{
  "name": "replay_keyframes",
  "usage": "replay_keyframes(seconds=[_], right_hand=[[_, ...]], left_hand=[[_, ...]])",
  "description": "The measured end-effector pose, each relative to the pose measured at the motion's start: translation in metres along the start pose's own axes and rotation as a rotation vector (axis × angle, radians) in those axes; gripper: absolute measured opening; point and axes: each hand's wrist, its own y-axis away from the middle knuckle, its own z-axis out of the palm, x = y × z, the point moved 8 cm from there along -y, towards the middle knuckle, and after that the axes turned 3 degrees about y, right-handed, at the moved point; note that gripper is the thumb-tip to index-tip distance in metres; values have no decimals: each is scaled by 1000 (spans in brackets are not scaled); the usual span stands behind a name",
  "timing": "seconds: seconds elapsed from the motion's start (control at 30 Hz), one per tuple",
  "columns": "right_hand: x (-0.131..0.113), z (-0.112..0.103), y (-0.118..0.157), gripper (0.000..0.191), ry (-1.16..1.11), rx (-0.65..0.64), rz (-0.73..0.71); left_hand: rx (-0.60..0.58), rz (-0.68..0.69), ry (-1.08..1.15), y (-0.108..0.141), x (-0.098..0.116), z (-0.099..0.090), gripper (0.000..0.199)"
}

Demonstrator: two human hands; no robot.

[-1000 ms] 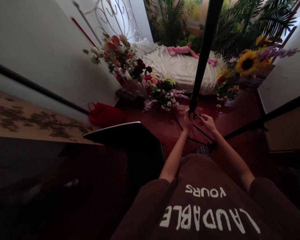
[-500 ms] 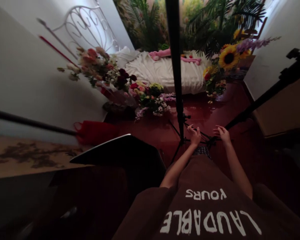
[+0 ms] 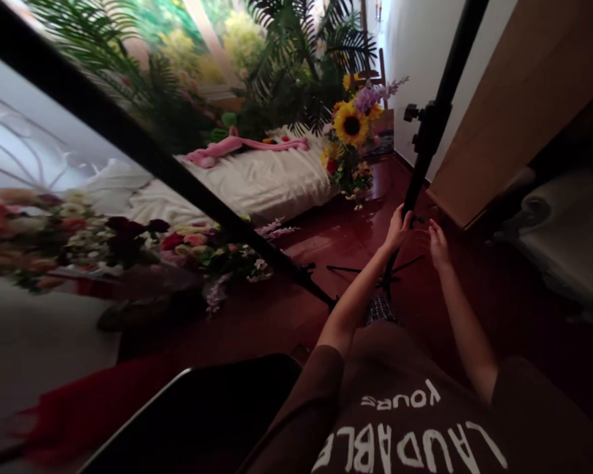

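My left hand (image 3: 398, 230) overlaps the lower part of a black light-stand pole (image 3: 426, 139) on the right. Its fingers point upward and look apart; whether they touch the pole I cannot tell. To the right of that pole is my right hand (image 3: 439, 246), open with fingers extended and partly blurred, its palm turned toward the left hand. Nothing shows in it. The pole carries a clamp with knobs (image 3: 415, 113) above my hands, and its spread legs (image 3: 386, 282) stand on the dark red floor (image 3: 326, 230).
A second black pole (image 3: 178, 178) slants across the left. Behind it are a white-draped bed (image 3: 257, 181) with a pink plush toy (image 3: 222, 150), mixed flowers (image 3: 123, 240) and sunflowers (image 3: 350, 124). A dark panel (image 3: 202, 415) lies low left, a brown board (image 3: 479, 145) at right.
The view has swung to the right. My left hand has moved from beside the middle pole to the right-hand pole. My right hand stays open, now closer to the left.
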Motion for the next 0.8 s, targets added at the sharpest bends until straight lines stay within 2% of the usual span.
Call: replay_keyframes(seconds=[0.07, 0.17, 0.4, 0.63, 0.73, 0.8], right_hand=[[-3, 0, -2, 55, 3, -1, 4], [-6, 5, -8, 50, -5, -25, 28], [-16, 21, -25, 31, -57, -38, 61], [-20, 19, -48, 19, 28, 95, 93], [-24, 19, -49, 22, 13, 70, 99], [-21, 19, -46, 21, 6, 10, 158]], left_hand=[[-22, -57, 37, -8, -5, 9, 50], [-55, -98, 77, -10, -14, 12, 46], [-39, 25, -1, -4, -11, 4, 44], [-55, 20, -26, -6, -19, 5, 44], [-45, 34, -33, -7, -20, 4, 43], [-42, 44, -39, -7, -19, 4, 43]])
